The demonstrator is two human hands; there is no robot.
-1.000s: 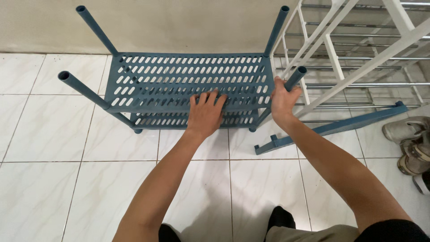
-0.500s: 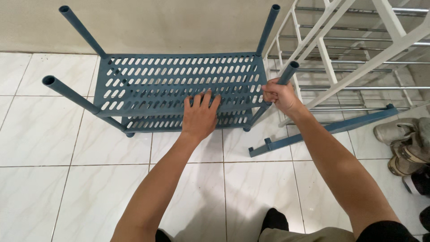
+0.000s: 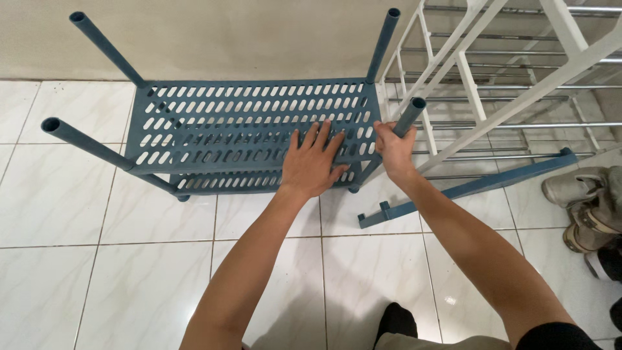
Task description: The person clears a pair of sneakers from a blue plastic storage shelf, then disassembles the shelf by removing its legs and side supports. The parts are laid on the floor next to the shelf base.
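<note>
Blue slotted rack [image 3: 227, 110] under flat left hand [image 3: 312, 165]; right hand [image 3: 393, 148] grips its post [image 3: 408, 118].

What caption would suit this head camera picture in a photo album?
Left hand flat on a blue slotted plastic shelf rack, right hand gripping its near right post, on white tiled floor.

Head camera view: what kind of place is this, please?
Probably a home entryway or utility corner: white tiled floor, a blue plastic rack under both hands, a white metal rack, and worn shoes nearby.
</note>
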